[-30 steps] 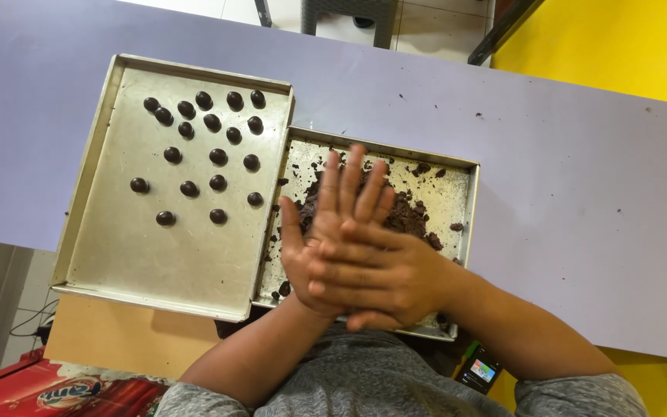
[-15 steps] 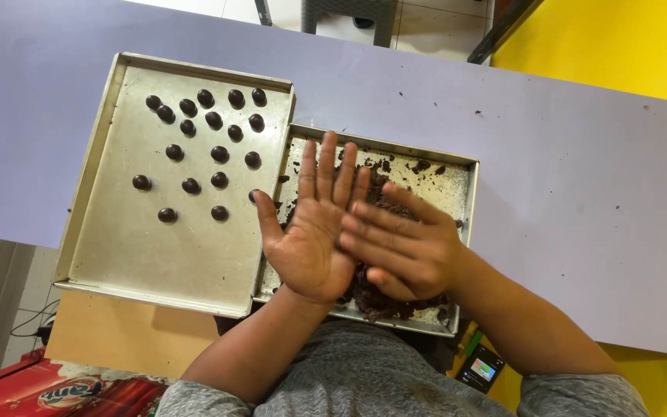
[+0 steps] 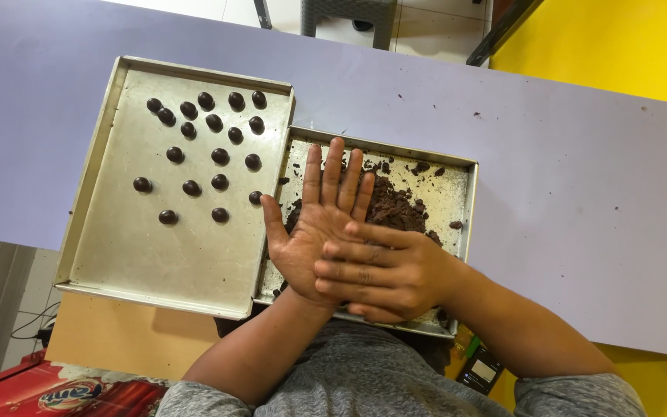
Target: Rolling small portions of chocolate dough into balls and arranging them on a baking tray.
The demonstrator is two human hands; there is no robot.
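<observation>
Left hand: the left hand lies palm up over the smaller tray, fingers straight, close together and pointing to 12 o'clock, thumb splayed toward 10 o'clock.
Right hand: the right hand lies palm down across the left palm, fingers pointing to 9 o'clock, the two palms pressed flat together.
Grip: whether anything sits between the palms cannot be told; the contact is hidden.
Dough: a dark brown crumbly heap of chocolate dough lies in the smaller tray, at 1 o'clock from the joined hands, partly hidden by the left fingers.
Smaller tray: a rectangular grey metal tray scattered with dark crumbs, its left rim touching the larger tray.
Larger tray: a wide rectangular grey metal baking tray at 9 o'clock from the hands.
Balls: small round dark brown dough balls stand in loose rows in the far half of the larger tray, apart from each other.
Table: a pale lilac tabletop carries both trays.
Wall: a yellow surface at 2 o'clock.
</observation>
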